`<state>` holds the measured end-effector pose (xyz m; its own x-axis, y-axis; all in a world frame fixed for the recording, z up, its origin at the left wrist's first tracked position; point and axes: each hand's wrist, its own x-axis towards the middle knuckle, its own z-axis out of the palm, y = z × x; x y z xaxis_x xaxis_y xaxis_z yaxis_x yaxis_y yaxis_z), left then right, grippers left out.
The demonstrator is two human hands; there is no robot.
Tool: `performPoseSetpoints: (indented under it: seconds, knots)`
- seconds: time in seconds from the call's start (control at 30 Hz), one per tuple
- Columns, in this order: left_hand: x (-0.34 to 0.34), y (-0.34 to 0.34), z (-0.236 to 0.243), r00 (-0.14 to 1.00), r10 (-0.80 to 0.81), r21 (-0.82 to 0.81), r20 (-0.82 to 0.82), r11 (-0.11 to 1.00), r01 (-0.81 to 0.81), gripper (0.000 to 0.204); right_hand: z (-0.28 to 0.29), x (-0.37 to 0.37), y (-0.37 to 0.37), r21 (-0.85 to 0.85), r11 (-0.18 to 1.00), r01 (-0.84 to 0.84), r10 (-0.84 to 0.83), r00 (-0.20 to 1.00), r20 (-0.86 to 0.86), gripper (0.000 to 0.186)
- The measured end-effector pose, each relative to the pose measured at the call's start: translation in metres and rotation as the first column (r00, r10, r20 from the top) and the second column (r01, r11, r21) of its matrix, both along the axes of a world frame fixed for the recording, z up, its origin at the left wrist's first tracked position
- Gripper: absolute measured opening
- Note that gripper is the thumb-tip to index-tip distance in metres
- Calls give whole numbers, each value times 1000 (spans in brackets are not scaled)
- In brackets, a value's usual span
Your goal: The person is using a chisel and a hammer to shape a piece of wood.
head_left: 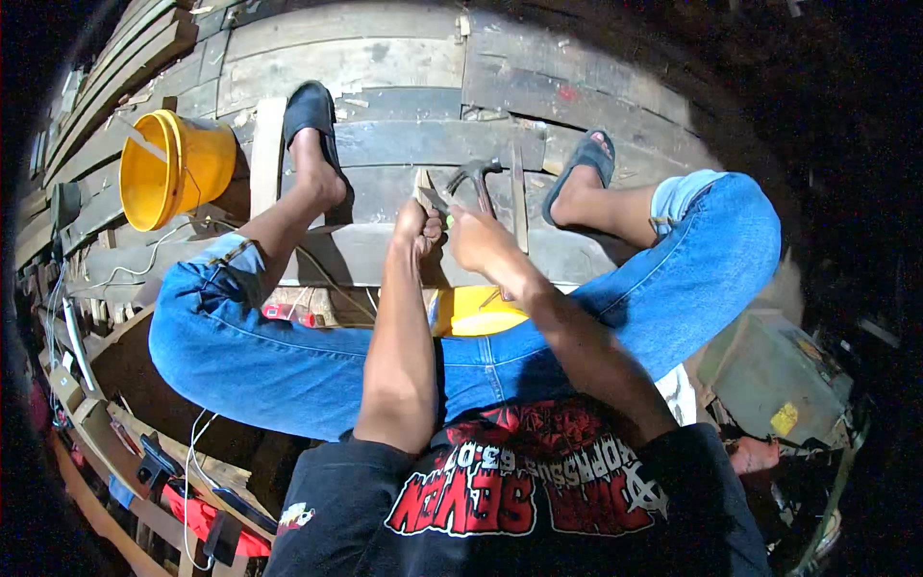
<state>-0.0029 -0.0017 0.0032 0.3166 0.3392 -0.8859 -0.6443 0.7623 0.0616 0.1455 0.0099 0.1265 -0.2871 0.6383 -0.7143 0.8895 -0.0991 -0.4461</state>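
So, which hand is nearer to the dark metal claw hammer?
Right: the right hand partly overlaps the hammer in this view; the left hand is farther off, to its left.

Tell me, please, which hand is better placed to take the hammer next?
Probably the right hand: it is nearer the hammer, close beside its handle. The left hand is farther left, closed on a slim pale piece. Both look occupied.

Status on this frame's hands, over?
Left hand closed on pale wood strip. Right hand holding knife by it, contact unclear. Claw hammer lying just beyond.
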Motion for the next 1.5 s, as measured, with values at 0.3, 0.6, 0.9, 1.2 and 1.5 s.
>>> performPoseSetpoints:
  seconds: [0.3,0.6,0.9,1.2,1.5]
  knots:
    - [11,-1,5,991,-2,-39,-133,999,-3,22,-28,-11,-12,158,987,28,-40,996,76,36]
    - [3,8,1,998,37,-114,-53,993,-43,29,-46,14,44,-77,994,-75,69,994,-83,41]
    - [2,22,6,998,23,-63,-63,998,-27,28,-12,21,13,-43,999,27,-32,993,-116,39]
    - [1,18,1,994,13,-134,-113,991,-29,23,3,28,14,17,997,-70,72,989,-129,38]
    - [4,20,6,993,53,-170,-102,983,-70,24,-10,22,-5,-24,973,230,-230,950,-209,41]
